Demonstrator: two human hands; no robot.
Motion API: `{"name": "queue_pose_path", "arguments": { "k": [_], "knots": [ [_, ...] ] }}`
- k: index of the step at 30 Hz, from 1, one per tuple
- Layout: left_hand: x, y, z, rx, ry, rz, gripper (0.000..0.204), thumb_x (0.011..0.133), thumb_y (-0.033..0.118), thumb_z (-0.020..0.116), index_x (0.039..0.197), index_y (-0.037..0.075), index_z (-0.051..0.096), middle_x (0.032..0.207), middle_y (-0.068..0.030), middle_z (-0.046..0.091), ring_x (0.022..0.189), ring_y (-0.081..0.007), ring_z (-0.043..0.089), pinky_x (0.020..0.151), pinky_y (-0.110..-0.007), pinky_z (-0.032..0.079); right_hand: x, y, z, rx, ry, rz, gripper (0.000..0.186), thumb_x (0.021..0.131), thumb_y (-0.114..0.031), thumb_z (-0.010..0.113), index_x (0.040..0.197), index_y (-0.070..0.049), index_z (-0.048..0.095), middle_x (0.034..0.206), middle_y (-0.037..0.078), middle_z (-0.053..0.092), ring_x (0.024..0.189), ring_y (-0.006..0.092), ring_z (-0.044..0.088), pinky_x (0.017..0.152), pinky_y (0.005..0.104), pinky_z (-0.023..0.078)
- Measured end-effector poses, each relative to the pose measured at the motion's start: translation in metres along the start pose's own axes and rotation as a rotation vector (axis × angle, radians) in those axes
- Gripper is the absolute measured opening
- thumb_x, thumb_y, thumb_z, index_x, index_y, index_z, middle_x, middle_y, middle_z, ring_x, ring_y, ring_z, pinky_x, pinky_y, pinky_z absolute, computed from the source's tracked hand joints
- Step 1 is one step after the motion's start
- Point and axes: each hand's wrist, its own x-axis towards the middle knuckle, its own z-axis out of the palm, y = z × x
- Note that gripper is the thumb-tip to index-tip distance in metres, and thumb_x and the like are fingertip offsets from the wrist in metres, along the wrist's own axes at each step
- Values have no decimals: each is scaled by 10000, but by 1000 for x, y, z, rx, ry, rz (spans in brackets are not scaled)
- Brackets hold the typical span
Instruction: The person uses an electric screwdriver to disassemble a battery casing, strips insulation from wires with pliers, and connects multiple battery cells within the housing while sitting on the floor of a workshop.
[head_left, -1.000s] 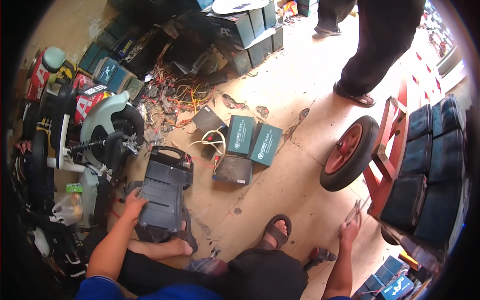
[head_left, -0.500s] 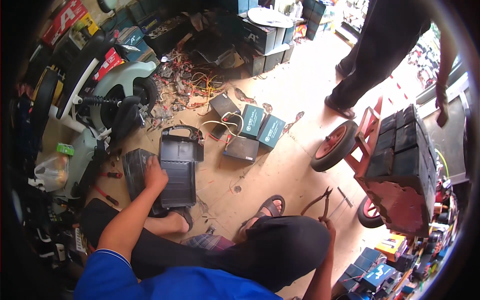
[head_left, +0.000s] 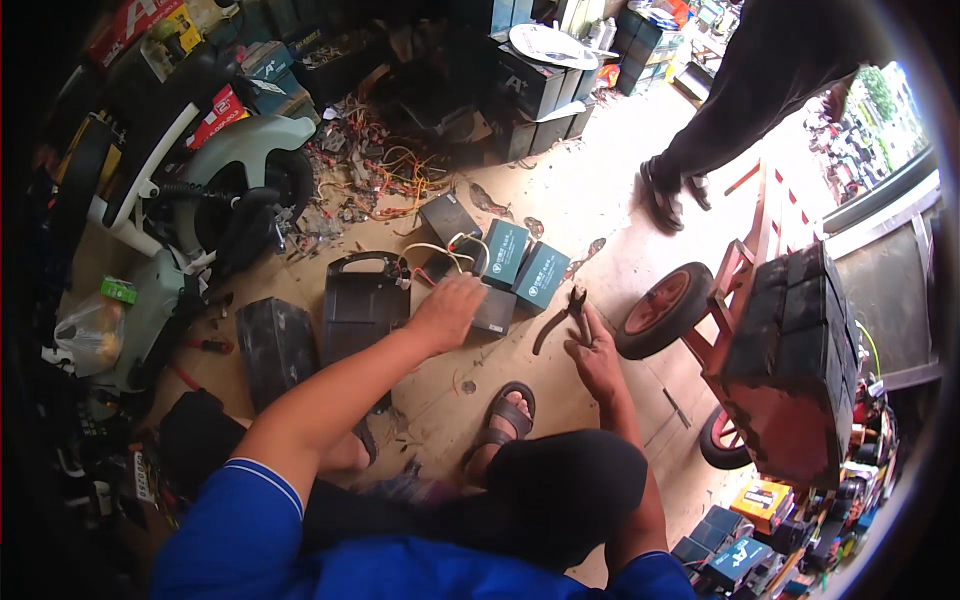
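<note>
Had the two hands apart over the floor [head_left: 550, 375]. Held dark pliers [head_left: 577, 298] in the right hand [head_left: 593, 352], wrapped round one handle, with the other handle splayed out to the left and the nose pointing away from the body. Reached the left hand [head_left: 452, 312] over the nearest dark grey battery [head_left: 497, 314], near the white cables [head_left: 447, 250]; could not tell whether closed on anything, with the fingertips partly hidden. Saw just beyond, on the floor, two green batteries [head_left: 506, 252] side by side, and a farther dark grey battery [head_left: 450, 217] next to the cables. Had a black case [head_left: 365, 300] partly behind the left forearm [head_left: 350, 390], and left of it a dark box [head_left: 276, 345]. Faced, to the right, a red cart [head_left: 785, 425] loaded with dark batteries [head_left: 790, 310], and beyond it a standing person [head_left: 755, 85] in dark trousers.
</note>
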Motion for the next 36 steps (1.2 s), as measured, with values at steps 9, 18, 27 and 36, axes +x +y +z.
{"name": "queue_pose_path", "arguments": {
  "k": [9, 18, 27, 36],
  "knots": [
    [69, -45, 60, 423, -229, 114, 261, 914, 184, 568, 1120, 47, 650, 1188, -136, 653, 1302, -310, 530, 1063, -436, 389, 142, 2, -12, 233, 103, 200, 435, 986, -240, 672, 1322, 23, 591, 1054, 125, 708, 859, 259, 683, 804, 412, 569],
    [71, -76, 75, 288, -644, -337, 569, 901, 275, 637, 1440, 126, 532, 1077, -100, 683, 1013, -312, 652, 875, -483, 474, 275, 107, 9, -1018, 362, 312, 460, 872, -360, 701, 1096, 41, 671, 1176, 246, 678, 1118, 394, 660, 969, 437, 534],
    [93, -96, 82, 24, -716, -569, 290, 821, 151, 578, 1083, 29, 603, 987, -235, 730, 952, -405, 713, 792, -524, 553, 263, 113, 6, -933, 412, 207, 262, 807, -214, 674, 969, -13, 631, 996, 240, 723, 960, 417, 703, 881, 479, 547],
    [44, 36, 20, -258, -407, -193, 329, 855, 344, 710, 1017, 71, 625, 883, -126, 672, 920, -338, 620, 831, -477, 435, 116, 148, -31, -349, 885, 158, 213, 873, -174, 667, 1023, -26, 636, 947, 182, 710, 856, 325, 689, 785, 425, 524]
  ]
}}
